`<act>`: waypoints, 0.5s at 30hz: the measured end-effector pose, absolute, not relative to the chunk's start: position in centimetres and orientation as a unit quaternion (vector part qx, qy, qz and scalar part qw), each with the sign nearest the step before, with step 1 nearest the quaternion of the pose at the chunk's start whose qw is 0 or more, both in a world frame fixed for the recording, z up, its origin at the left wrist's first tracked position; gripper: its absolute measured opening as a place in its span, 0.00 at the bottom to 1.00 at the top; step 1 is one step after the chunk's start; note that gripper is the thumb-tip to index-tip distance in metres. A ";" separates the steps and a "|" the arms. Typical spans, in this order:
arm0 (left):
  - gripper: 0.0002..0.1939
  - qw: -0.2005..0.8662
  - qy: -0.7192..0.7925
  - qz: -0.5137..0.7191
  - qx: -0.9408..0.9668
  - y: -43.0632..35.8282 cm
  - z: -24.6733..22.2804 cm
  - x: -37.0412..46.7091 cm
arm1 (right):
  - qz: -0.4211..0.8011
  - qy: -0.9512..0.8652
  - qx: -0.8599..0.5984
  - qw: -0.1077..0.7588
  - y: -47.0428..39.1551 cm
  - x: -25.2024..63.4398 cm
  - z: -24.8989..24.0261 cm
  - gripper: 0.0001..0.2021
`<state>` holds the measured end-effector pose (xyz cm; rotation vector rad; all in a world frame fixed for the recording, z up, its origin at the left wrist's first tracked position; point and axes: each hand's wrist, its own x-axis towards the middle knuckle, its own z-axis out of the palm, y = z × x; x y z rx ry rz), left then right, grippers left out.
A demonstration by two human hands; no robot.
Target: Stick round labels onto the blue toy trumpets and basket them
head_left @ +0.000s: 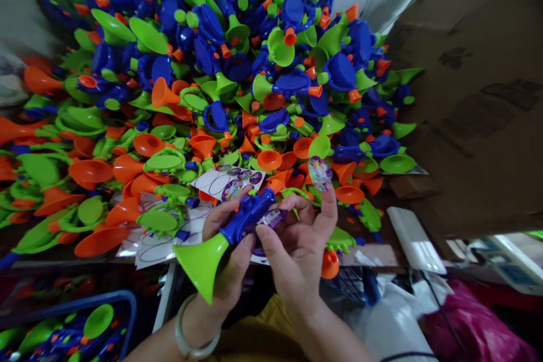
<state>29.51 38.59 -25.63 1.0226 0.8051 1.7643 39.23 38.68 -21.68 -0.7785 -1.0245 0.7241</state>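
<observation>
"One toy horn point(231, 232) is shown in the head view; by which hand is it held?"

"By the left hand point(229, 285). Its fingers and thumb are closed around the blue body point(255, 206), and the green bell point(202, 263) is turned down past the thumb. A pale bangle point(183, 332) is worn on that wrist."

"And how is the right hand point(297, 246) set?"

"It is held partly open. Its thumb is laid on a purple label point(272, 218) at the horn's body, and a patterned sticker point(319, 172) is carried on one raised fingertip. Whether the horn is also gripped by it cannot be told."

"What is found around them?"

"Just beyond the left hand, a sticker sheet point(211, 181) is laid; to its left, white sheets point(156, 254) are partly covered by horns. Beyond both hands, the counter point(375, 254) is piled with blue, green and orange horns point(292, 83)."

"And farther out?"

"Right of the right hand, a white device point(416, 240) is seen, with a cardboard box point(470, 102) beyond. Below and left of the left hand, more horns are held in a blue basket point(133, 317)."
</observation>
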 end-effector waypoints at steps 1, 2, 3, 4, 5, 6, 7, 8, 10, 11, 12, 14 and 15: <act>0.22 0.456 0.322 0.717 0.418 38.6 -25.6 29.6 | 0.305 -0.478 -0.359 0.741 38.8 39.3 -21.7 0.48; 0.22 0.454 0.318 0.718 0.421 38.6 -25.5 29.6 | 0.272 -0.492 -0.362 0.743 39.0 39.3 -21.7 0.47; 0.22 0.451 0.314 0.720 0.424 38.6 -25.5 29.6 | 0.230 -0.507 -0.363 0.747 39.2 39.4 -21.7 0.46; 0.21 0.448 0.311 0.722 0.426 38.5 -25.4 29.6 | 0.183 -0.524 -0.362 0.749 39.4 39.6 -21.6 0.45; 0.22 0.444 0.309 0.724 0.428 38.5 -25.3 29.6 | 0.139 -0.540 -0.361 0.748 39.7 39.8 -21.6 0.46; 0.22 0.441 0.310 0.725 0.429 38.4 -25.2 29.5 | 0.105 -0.553 -0.361 0.743 39.9 40.0 -21.5 0.46; 0.22 0.440 0.310 0.724 0.431 38.3 -25.2 29.5 | 0.087 -0.562 -0.365 0.737 40.1 40.2 -21.5 0.47; 0.23 0.440 0.311 0.723 0.432 38.3 -25.2 29.4 | 0.088 -0.567 -0.373 0.729 40.3 40.4 -21.5 0.47; 0.24 0.439 0.318 0.719 0.434 38.1 -25.2 29.2 | 0.121 -0.563 -0.389 0.719 40.5 40.6 -21.4 0.47; 0.24 0.438 0.324 0.718 0.433 38.0 -25.2 29.2 | 0.139 -0.557 -0.394 0.717 40.5 40.6 -21.4 0.46; 0.24 0.438 0.330 0.715 0.432 38.0 -25.3 29.1 | 0.154 -0.552 -0.398 0.717 40.4 40.6 -21.4 0.46; 0.24 0.441 0.338 0.711 0.430 37.9 -25.2 29.1 | 0.170 -0.546 -0.397 0.717 40.4 40.6 -21.4 0.46; 0.23 0.443 0.338 0.710 0.430 37.9 -25.1 29.1 | 0.177 -0.544 -0.397 0.718 40.4 40.6 -21.3 0.46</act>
